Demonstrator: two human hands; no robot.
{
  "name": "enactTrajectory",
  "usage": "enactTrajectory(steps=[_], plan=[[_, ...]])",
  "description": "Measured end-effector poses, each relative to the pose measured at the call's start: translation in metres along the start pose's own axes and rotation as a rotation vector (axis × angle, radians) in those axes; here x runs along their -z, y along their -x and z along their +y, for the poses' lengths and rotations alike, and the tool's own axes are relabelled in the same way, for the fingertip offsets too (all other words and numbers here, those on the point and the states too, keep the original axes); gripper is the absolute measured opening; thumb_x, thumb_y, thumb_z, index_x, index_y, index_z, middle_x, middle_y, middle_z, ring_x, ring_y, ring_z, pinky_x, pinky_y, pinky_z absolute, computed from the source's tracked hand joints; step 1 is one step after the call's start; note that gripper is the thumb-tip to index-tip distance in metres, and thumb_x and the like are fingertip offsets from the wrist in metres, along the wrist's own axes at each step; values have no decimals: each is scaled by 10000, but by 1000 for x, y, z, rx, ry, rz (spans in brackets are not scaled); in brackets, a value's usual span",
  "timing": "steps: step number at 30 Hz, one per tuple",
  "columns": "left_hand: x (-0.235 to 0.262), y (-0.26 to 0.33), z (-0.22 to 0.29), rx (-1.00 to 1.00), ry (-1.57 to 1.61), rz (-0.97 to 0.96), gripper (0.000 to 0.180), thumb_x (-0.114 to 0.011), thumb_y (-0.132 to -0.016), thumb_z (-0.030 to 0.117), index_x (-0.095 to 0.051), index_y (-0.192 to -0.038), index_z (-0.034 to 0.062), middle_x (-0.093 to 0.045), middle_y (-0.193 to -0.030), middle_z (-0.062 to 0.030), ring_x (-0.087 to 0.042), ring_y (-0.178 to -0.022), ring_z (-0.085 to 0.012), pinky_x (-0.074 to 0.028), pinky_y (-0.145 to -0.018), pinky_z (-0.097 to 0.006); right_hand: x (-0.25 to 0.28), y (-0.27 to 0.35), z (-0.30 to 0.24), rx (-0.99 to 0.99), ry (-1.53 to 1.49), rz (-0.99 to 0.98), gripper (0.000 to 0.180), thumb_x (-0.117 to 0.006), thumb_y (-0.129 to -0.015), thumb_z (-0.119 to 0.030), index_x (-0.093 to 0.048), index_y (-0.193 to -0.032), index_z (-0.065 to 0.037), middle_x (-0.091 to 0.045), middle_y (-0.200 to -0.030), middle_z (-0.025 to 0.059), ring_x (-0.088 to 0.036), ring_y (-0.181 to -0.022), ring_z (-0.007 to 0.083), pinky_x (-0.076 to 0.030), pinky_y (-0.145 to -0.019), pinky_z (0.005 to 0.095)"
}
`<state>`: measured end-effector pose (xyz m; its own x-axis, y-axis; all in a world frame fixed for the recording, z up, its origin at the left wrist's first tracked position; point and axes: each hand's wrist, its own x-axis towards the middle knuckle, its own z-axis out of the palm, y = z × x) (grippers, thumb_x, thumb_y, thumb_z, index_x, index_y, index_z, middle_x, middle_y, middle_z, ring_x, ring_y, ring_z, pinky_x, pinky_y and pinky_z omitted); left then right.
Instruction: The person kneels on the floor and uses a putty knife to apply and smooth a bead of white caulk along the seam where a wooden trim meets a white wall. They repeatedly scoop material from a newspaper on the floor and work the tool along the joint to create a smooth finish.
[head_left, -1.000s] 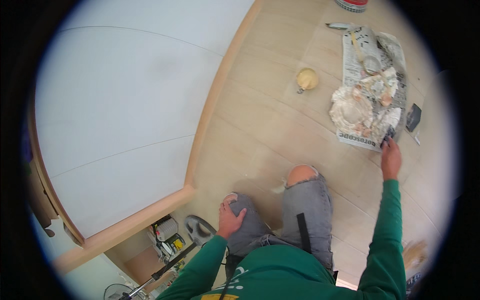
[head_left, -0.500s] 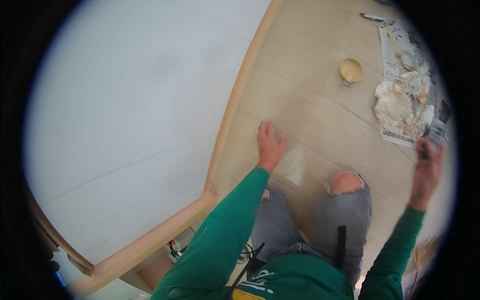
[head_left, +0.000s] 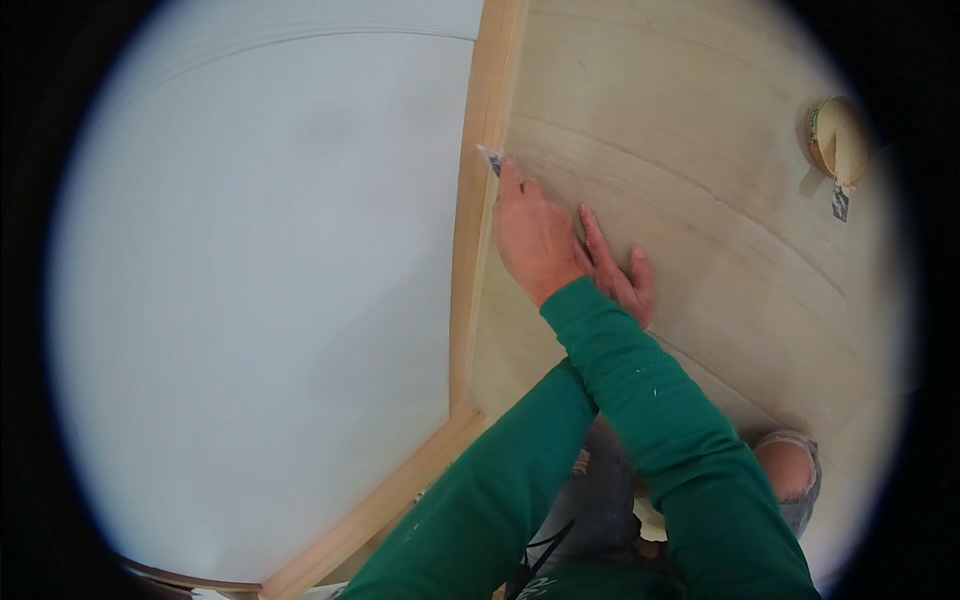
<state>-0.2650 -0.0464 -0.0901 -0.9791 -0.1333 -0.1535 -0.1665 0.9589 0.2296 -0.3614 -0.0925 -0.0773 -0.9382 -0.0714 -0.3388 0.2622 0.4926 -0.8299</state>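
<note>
My right hand [head_left: 535,228] crosses over my left arm and pinches a small flat pointed piece [head_left: 490,158]. That piece has a pale tip and a dark patch; its exact kind I cannot make out. Its tip lies over the light wooden strip [head_left: 484,110] that edges the white panel [head_left: 290,250]. Beneath my right wrist, my left hand [head_left: 625,280] has its fingers spread on the pale wooden surface [head_left: 680,130]; part of it is hidden by the right hand and sleeve.
A round yellowish tub [head_left: 822,140] sits at the right, with pale paste-like matter and a dark-ended flat piece [head_left: 840,203] at its rim. My bare knee [head_left: 785,470] shows through torn jeans at the lower right. Another wooden strip [head_left: 370,505] borders the panel's near side.
My right hand has swung from the far right across to the panel's edge, with the pointed piece in it. My left hand now lies below it. The newspaper has left the view.
</note>
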Motion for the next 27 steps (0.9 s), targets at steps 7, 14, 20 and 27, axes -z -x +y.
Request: enactTrajectory(steps=[7, 14, 20, 27], plan=[[-5, -7, 0, 14, -14, 48, 894, -639, -977, 342, -178, -1672, 18, -218, -1669, -356, -260, -1541, -502, -231, -1257, -565, -10, -15, 5, 177, 42, -92, 684, -563, -962, -66, -345, -1605, 12, -605, -1078, 221, -708, -887, 357, -624, -683, 482], [0, -3, -3, -42, -49, 79, 822, -587, -1009, 334, -216, -1655, -16, -205, -1664, -366, -223, -1545, -529, -201, -1256, -590, -26, -14, 3, 215, -106, -14, 661, -527, -968, -15, -342, -1602, 13, -576, -1084, 218, -679, -950, 380, -618, -747, 484], [-1, -4, 3, -42, -90, 42, 834, -609, -1002, 330, -218, -1659, -5, -197, -1673, -356, -211, -1554, -521, -188, -1263, -585, -31, -20, 12, 213, -157, 55, 626, -519, -970, -5, -374, -1578, 10, -568, -1078, 220, -664, -972, 391, -608, -777, 482], [-7, 0, -10, -36, -6, 62, 843, -613, -1010, 325, -191, -1670, 13, -151, -1694, -339, -193, -1563, -508, -183, -1268, -580, -41, -24, 10, 234, -178, 110, 611, -512, -973, -2, -387, -1571, 5, -567, -1079, 220, -667, -971, 394, -610, -768, 484]])
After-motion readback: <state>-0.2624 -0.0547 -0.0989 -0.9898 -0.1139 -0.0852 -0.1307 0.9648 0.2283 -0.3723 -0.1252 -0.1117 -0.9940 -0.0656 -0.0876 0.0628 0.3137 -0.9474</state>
